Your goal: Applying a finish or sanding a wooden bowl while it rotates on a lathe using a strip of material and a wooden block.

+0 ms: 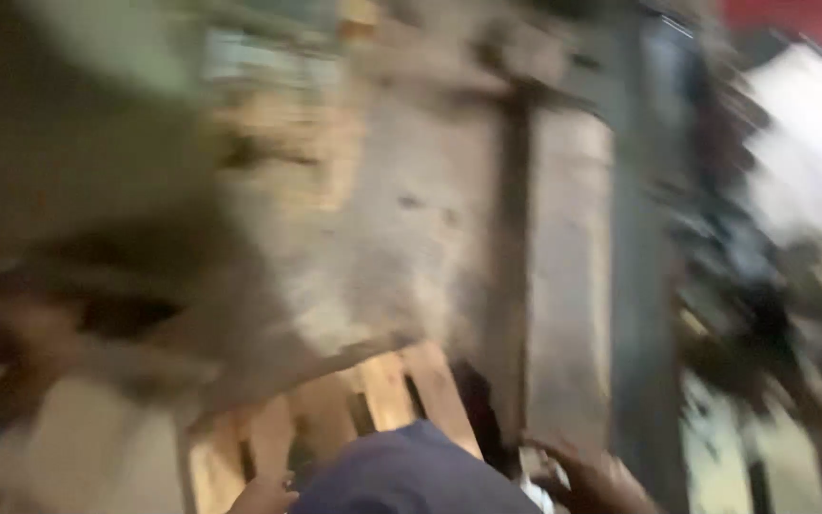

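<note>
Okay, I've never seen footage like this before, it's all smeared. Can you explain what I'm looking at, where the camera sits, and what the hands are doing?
There is one picture, from a camera worn on a person's head, looking down; fast movement blurs it. At the bottom edge are the person's own bare hands: the left hand and the right hand, either side of a rounded dark blue shape I cannot identify. Beneath lie pale wooden slats, like a pallet, below a large grey-brown slab. Whether either hand holds anything is too blurred to tell.

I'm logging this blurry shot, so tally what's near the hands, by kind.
Hands: 2, left hand and right hand
Pallet: 1
Blue cloth: 1
Dark post: 1
Total: 5
Everything else is too blurred to count.
</note>
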